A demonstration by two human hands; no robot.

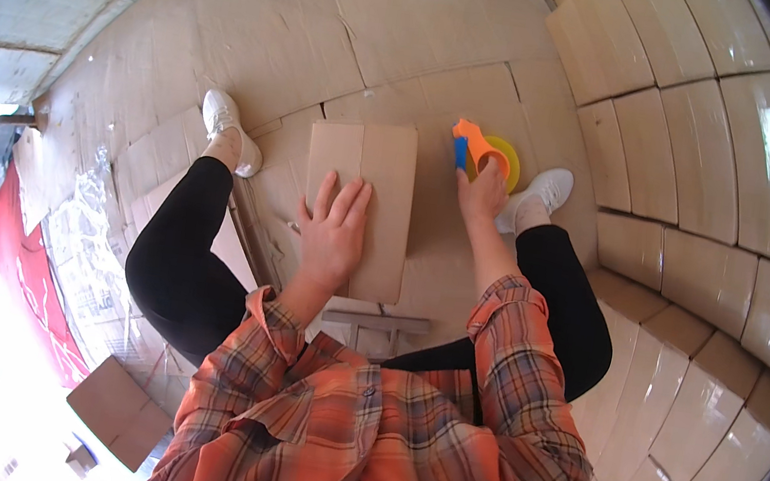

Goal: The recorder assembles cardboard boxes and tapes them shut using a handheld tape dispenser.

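A closed brown cardboard box [384, 211] lies between my legs on the cardboard-covered floor. Flat on its left part rests my left hand [336, 219], fingers spread and holding nothing. To the right of the box, my right hand [483, 193] is wrapped round an orange tape dispenser [472, 136] with a blue part at its left. A yellow disc [513, 163], which looks like the tape roll, shows at the dispenser's right side. The dispenser is apart from the box. My palm hides part of its handle.
Stacked, shiny-wrapped cardboard boxes [703, 147] form a wall along the right. My white shoes [223, 114] stand on either side of the box. At the left are flat cardboard pieces, clear plastic film [87, 243] and a red sheet [32, 265]. A brown carton [120, 410] sits at lower left.
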